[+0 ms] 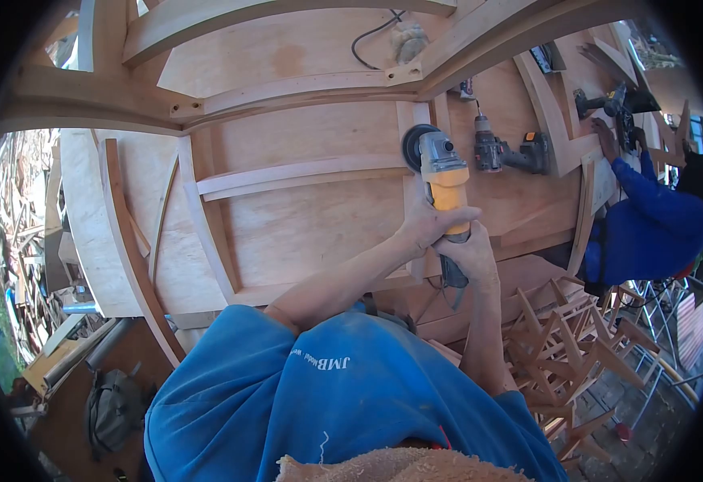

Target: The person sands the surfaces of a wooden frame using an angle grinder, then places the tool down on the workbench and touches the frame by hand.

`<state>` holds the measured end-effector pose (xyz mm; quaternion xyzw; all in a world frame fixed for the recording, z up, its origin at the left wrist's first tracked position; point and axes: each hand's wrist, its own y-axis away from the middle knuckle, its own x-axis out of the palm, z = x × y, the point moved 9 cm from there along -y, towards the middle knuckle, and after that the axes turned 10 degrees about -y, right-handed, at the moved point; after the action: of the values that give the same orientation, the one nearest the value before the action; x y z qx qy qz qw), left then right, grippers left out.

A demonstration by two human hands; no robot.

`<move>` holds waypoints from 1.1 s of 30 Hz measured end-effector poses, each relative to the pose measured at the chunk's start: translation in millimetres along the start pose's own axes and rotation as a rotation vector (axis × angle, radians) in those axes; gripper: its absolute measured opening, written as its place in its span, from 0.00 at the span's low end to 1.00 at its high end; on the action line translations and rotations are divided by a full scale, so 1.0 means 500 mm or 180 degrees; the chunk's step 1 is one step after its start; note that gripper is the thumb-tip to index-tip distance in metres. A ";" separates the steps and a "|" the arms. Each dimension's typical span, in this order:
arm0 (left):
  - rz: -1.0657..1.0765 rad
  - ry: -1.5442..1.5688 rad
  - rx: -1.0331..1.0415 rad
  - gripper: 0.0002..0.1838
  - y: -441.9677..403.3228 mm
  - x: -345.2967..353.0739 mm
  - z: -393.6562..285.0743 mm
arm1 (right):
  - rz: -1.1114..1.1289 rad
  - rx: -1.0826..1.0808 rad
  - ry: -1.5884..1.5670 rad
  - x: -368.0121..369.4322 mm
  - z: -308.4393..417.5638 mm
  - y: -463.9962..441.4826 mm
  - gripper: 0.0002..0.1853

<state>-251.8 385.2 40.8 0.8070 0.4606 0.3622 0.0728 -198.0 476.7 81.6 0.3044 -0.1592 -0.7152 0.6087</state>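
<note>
A yellow and grey angle grinder [448,186] with a dark disc stands out in front of my chest, head pointing away from me. My left hand [432,225] is closed around its yellow body. Further back, my right hand [472,251] wraps the rear of the handle, close to the cord end. The disc is over the upright of a pale wooden frame [295,175]; I cannot tell whether it touches the wood. To the right of the grinder, a cordless drill [489,149] lies on the plywood table [303,233].
Curved wooden frame parts [303,87] cross above the table's far side. At right, a co-worker in blue [657,217] handles a dark power tool [621,112]. Wooden frames [560,345] are piled at lower right. A grey bag [114,410] lies at lower left.
</note>
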 end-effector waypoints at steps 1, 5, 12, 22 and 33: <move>-0.0041 0.0021 0.0110 0.29 -0.009 -0.004 -0.011 | -0.0017 0.0030 0.0062 0.000 0.008 -0.008 0.26; -0.0117 0.0126 0.0153 0.28 -0.049 -0.021 -0.005 | 0.0046 -0.0032 0.0062 0.005 0.032 -0.039 0.26; -0.0139 0.0184 0.0131 0.29 -0.069 -0.024 -0.042 | 0.0101 0.0031 0.0064 0.002 0.069 -0.063 0.26; -0.0142 -0.0141 -0.0042 0.27 -0.054 0.019 0.065 | 0.0090 -0.0236 -0.0151 -0.030 0.003 -0.015 0.20; -0.0659 -0.0179 0.0158 0.31 0.180 -0.083 0.018 | 0.0822 -0.0415 0.0133 0.124 -0.031 0.070 0.26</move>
<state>-196.8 303.3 53.1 0.7665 0.5482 0.3185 0.1027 -165.8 411.6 75.5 0.2561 -0.1376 -0.6332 0.7173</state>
